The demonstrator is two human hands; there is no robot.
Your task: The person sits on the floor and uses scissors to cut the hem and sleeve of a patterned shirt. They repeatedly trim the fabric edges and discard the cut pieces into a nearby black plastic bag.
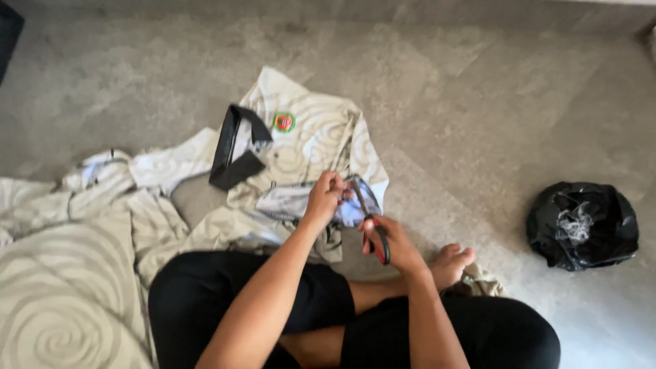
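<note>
Above crossed legs, both hands grip: left hand (324, 196) pinches cloth (301, 147), right hand (389, 242) clasps scissors (372, 229).

It looks like a room in a home, with work done on the ground rather than at a bench. A bare grey stone floor (478, 89) fills the view, cream swirl-patterned cloth (68, 294) is spread across it, and a black plastic bag (601, 239) sits nearby.

Grey mottled stone floor (478, 89), daylit; black plastic bag (582, 225) at right.
</note>
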